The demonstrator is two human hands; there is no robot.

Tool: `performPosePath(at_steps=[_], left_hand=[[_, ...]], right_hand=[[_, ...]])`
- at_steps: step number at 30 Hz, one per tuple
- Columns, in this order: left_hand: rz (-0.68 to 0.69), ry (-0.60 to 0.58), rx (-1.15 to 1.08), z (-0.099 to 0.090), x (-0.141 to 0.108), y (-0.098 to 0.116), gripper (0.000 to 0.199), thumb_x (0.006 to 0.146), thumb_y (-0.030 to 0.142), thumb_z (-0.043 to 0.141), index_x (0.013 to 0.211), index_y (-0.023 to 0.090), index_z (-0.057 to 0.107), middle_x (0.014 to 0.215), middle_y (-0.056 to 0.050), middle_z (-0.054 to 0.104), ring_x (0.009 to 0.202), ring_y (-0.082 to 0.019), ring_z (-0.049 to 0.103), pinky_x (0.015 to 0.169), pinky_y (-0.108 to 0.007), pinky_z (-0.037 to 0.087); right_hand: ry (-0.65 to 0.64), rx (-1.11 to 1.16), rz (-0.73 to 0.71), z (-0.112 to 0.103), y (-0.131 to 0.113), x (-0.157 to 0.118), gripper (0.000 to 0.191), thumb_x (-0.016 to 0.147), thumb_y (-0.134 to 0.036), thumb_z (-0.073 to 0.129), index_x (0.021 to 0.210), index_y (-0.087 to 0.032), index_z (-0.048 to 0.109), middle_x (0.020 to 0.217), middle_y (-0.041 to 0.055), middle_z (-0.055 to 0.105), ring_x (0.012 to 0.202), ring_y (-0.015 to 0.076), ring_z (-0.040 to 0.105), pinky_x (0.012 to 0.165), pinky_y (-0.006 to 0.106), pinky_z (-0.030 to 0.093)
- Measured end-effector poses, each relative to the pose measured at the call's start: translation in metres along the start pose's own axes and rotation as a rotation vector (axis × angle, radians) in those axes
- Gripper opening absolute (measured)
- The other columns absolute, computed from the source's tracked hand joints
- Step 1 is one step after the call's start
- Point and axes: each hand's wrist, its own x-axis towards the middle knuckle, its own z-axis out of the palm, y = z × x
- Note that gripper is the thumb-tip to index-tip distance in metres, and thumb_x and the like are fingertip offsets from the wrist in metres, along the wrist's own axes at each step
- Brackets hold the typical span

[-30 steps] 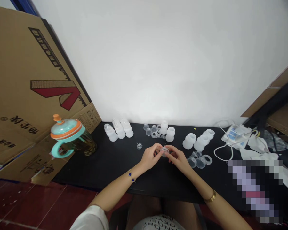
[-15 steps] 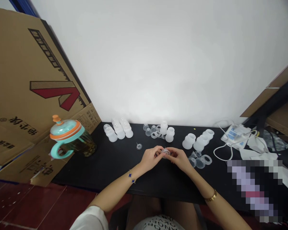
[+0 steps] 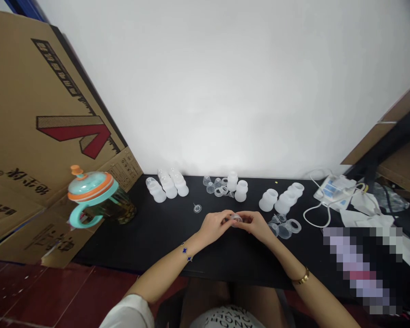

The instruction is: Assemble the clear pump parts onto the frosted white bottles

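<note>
Both hands, the left (image 3: pixel 214 226) and the right (image 3: pixel 258 226), sit slightly nearer the front edge of the black worktop (image 3: pixel 150 232) than a second ago, and the thin stem that poked up from the small clear round plastic piece (image 3: pixel 237 218) between them no longer shows. Each hand pinches that piece from its own side, probably to keep so slight a part steady; whether it touches the worktop I cannot tell. Loose clear plastic parts (image 3: pixel 284 230), a ring among them, lie just beside the right hand, likely for easy reach, with three open-necked white bottles (image 3: pixel 286 202) behind. One flat clear disc (image 3: pixel 197 208) lies apart, left of the left hand. Toward the back-left corner, three white bottles with clear tops (image 3: pixel 171 191) stand together, apparently grouped deliberately.
</note>
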Motion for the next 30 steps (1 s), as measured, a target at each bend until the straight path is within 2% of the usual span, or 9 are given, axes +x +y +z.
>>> performPosePath(at_steps=[4,7,10,12,19,25,30], left_hand=[[-0.048,0.066,-0.056,-0.001,0.002,0.0,0.024,0.095,0.041,0.056,0.109,0.024,0.067,0.088,0.001,0.076,0.065,-0.014,0.065,0.064,-0.023,0.048],[-0.107,0.101,-0.138,-0.003,0.004,-0.002,0.025,0.095,0.042,0.055,0.109,0.023,0.064,0.092,-0.001,0.076,0.063,-0.013,0.064,0.06,-0.023,0.048],[-0.125,0.108,-0.198,-0.004,0.005,-0.002,0.026,0.094,0.042,0.056,0.111,0.022,0.061,0.094,-0.002,0.075,0.063,-0.013,0.064,0.056,-0.022,0.047],[-0.115,0.101,-0.207,-0.004,0.005,-0.001,0.027,0.093,0.041,0.057,0.113,0.023,0.06,0.096,-0.003,0.074,0.063,-0.013,0.064,0.055,-0.021,0.047],[-0.118,0.085,-0.279,0.003,0.003,0.0,0.022,0.089,0.034,0.061,0.107,0.022,0.055,0.085,-0.001,0.075,0.064,-0.014,0.067,0.056,-0.021,0.048],[-0.136,0.093,-0.284,0.003,0.002,0.001,0.018,0.086,0.031,0.062,0.099,0.022,0.053,0.068,0.003,0.068,0.054,-0.012,0.06,0.052,-0.019,0.042],[-0.129,0.096,-0.261,0.005,0.002,0.0,0.018,0.084,0.029,0.062,0.098,0.022,0.052,0.067,0.005,0.066,0.053,-0.011,0.057,0.053,-0.019,0.043]], right_hand=[[0.017,0.048,-0.004,0.004,0.006,0.001,0.045,0.08,-0.052,0.073,0.109,-0.018,0.072,0.072,0.0001,0.067,0.05,0.0109,0.05,0.043,0.021,0.039],[0.037,0.103,-0.007,0.008,0.011,0.002,0.051,0.081,-0.048,0.072,0.121,-0.019,0.064,0.083,0.0017,0.069,0.051,0.0105,0.053,0.042,0.021,0.041],[0.072,0.123,-0.025,0.01,0.012,0.001,0.047,0.082,-0.046,0.07,0.12,-0.02,0.061,0.099,0.0056,0.069,0.053,0.0095,0.055,0.042,0.021,0.042],[0.101,0.112,-0.038,0.01,0.012,0.001,0.043,0.083,-0.046,0.069,0.116,-0.02,0.062,0.102,0.0063,0.069,0.054,0.0094,0.055,0.042,0.021,0.042],[0.169,0.035,-0.037,0.012,0.009,-0.001,0.033,0.085,-0.046,0.066,0.105,-0.02,0.062,0.098,0.0046,0.069,0.055,0.0106,0.056,0.045,0.022,0.042],[0.131,-0.143,-0.095,0.013,0.005,-0.003,0.026,0.092,-0.043,0.059,0.102,-0.021,0.067,0.086,0.0005,0.07,0.059,0.0136,0.059,0.055,0.025,0.045],[0.132,-0.185,-0.124,0.013,0.001,-0.006,0.026,0.093,-0.044,0.057,0.099,-0.021,0.068,0.076,-0.0004,0.068,0.061,0.0155,0.059,0.055,0.025,0.042]])
